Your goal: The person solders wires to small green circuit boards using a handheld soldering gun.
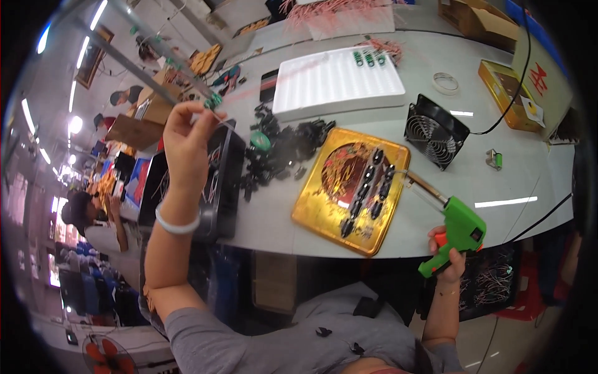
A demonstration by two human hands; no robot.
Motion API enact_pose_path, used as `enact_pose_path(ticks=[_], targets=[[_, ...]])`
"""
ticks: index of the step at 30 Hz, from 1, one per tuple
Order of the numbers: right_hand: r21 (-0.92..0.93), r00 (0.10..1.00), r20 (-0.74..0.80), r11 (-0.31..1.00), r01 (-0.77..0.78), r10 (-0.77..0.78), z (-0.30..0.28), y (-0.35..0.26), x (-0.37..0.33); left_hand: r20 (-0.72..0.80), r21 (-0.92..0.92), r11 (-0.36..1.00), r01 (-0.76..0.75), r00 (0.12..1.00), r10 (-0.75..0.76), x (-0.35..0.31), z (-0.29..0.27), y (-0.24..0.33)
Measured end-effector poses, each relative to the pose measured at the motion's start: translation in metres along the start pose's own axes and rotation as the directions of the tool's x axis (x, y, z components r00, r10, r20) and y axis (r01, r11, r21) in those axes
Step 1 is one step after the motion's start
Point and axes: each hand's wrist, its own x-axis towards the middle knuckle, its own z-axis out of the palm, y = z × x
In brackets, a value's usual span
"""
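My left hand (190, 128) is raised above a black bin (227, 187), thumb and finger pinched on the thin leads of a small green coil (213, 101). My right hand (450, 262) is wrapped round the handle of a green soldering gun (464, 224) with an orange trigger. Its long metal barrel points left toward a gold tin lid (317, 212). On the lid stand two slanting rows of small black parts (364, 187); the gun's tip is close to the right row. A heap of loose black parts (286, 146) lies left of the lid.
A white ribbed tray (339, 90) holds several green coils (369, 58). Right of the lid stand a black fan (436, 132) and a small green-and-metal piece (494, 159). Farther off are a wire roll (445, 83) and a gold box (507, 96). A black cable (529, 56) hangs at the right.
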Motion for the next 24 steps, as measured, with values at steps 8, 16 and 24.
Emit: enact_pose_path(ticks=[8, 16, 24], targets=[[0.057, 0.976, 0.002, 0.975, 0.216, -0.217, 0.002, -0.016, -0.005, 0.462, -0.214, 0.907, 0.363, 0.856, -0.234, -0.139, 0.006, 0.008], [-0.094, 0.974, 0.090, 0.972, 0.215, -0.206, 0.041, -0.031, -0.014, 0.631, -0.579, 0.416, 0.701, 0.708, -0.316, -0.198, 0.066, -0.045], [-0.131, 0.998, 0.002, 0.989, -0.062, 0.063, 0.093, -0.007, -0.035, 0.578, -0.536, 0.515, 0.669, 0.736, -0.353, -0.230, 0.107, -0.051]])
